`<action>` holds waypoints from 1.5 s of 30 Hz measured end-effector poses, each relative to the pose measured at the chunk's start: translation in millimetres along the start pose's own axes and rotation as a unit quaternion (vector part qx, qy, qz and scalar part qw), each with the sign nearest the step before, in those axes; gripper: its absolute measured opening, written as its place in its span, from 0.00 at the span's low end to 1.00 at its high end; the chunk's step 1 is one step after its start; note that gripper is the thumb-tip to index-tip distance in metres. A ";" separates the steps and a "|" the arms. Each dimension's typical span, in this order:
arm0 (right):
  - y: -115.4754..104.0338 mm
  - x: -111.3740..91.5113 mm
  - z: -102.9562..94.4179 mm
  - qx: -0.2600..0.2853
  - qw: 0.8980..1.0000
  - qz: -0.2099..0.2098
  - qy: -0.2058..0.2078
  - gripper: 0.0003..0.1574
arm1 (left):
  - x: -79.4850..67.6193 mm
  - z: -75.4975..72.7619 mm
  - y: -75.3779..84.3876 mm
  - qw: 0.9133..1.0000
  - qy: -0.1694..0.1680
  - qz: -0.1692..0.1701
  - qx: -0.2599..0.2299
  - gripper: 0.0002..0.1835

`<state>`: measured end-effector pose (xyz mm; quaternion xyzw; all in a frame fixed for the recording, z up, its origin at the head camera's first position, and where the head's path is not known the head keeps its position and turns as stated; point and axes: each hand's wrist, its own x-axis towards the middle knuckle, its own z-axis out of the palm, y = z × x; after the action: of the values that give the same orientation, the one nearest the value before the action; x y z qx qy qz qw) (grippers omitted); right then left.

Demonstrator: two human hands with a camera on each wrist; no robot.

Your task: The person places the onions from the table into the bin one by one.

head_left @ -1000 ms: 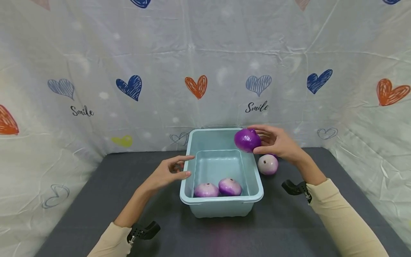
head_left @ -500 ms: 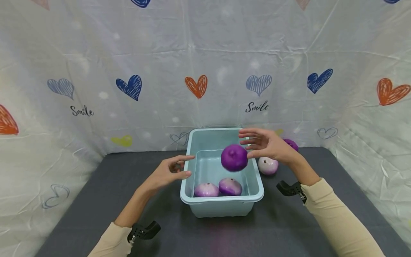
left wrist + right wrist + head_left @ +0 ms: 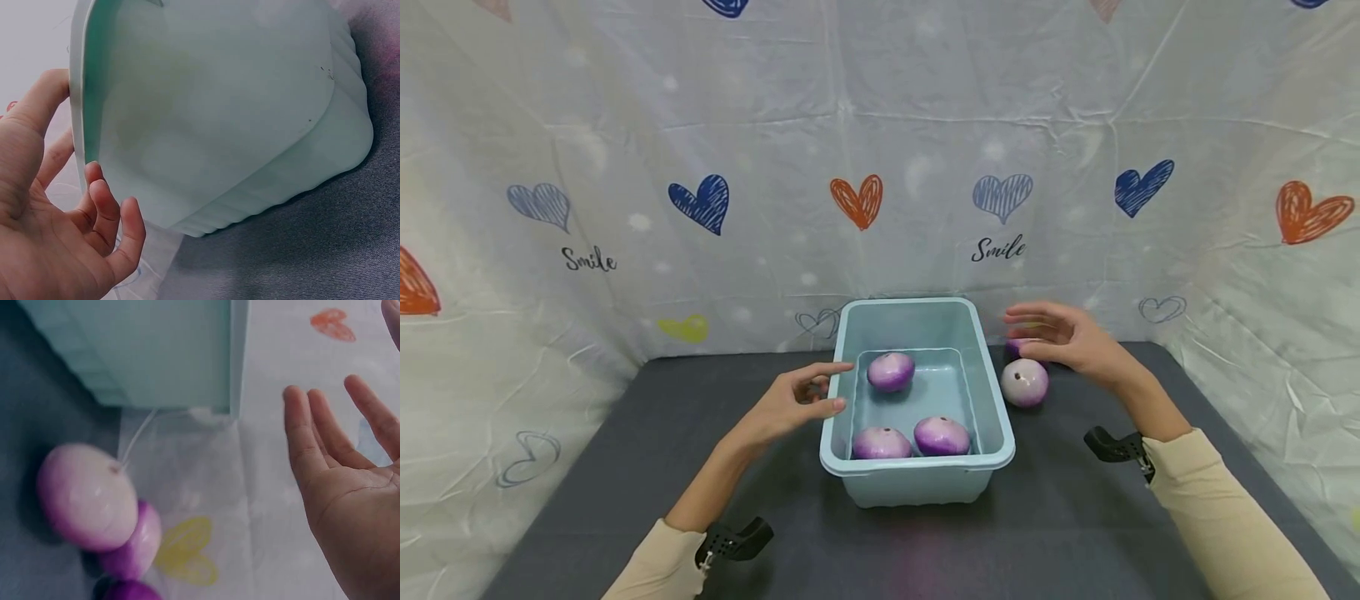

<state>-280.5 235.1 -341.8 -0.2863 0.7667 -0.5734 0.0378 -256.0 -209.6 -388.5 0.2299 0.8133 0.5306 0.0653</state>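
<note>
Three glossy purple-and-white onions lie in the pale blue plastic tub (image 3: 917, 492): a left front onion (image 3: 882, 443), a right front onion (image 3: 942, 436) and a farther onion (image 3: 891, 372). My left hand (image 3: 797, 396) holds the tub's left rim, thumb and index finger over the edge, the other fingers curled against its outer side. My right hand (image 3: 1071, 337) hovers with nothing in it, fingers spread, to the right of the tub. Beneath it a whitish onion (image 3: 1025, 383) rests on the table, with a purple onion (image 3: 1013, 347) partly hidden behind.
In the right wrist view, a dark purple onion (image 3: 132, 591) shows at the bottom edge beyond the other two. A dark cloth (image 3: 760, 517) covers the table under the tub. Behind stands a white sheet (image 3: 917, 150) printed with hearts and "Smile".
The right hand has let go of an onion, which dropped into the tub and now lies toward its back left. That hand has then moved right. The left hand has stayed put.
</note>
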 end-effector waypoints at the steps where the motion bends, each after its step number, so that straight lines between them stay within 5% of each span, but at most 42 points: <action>1: 2.5 -2.4 -2.3 -0.003 1.000 0.003 0.002 0.33 | 0.1 0.1 0.2 1.000 0.001 0.000 0.003 0.28; 13: 33.5 -28.1 -19.2 -0.003 0.999 0.038 0.021 0.35 | -0.4 1.6 -0.1 1.000 0.003 0.010 0.014 0.27; 26: 70.6 -45.5 -9.5 -0.061 0.992 0.094 0.051 0.50 | -1.1 2.6 -1.5 1.000 -0.004 0.015 0.012 0.28; 35: 86.0 -45.2 -3.7 -0.065 0.992 0.099 0.050 0.57 | -0.3 1.0 -1.0 1.000 -0.001 0.017 0.015 0.27; 45: 95.0 -35.3 2.9 -0.059 0.992 0.102 0.039 0.52 | -1.1 1.1 -1.4 1.000 -0.002 0.020 0.008 0.28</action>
<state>-287.6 266.6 -437.9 -0.1854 0.8255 -0.5308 0.0491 -255.0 -209.6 -390.4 0.2481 0.8123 0.5250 0.0544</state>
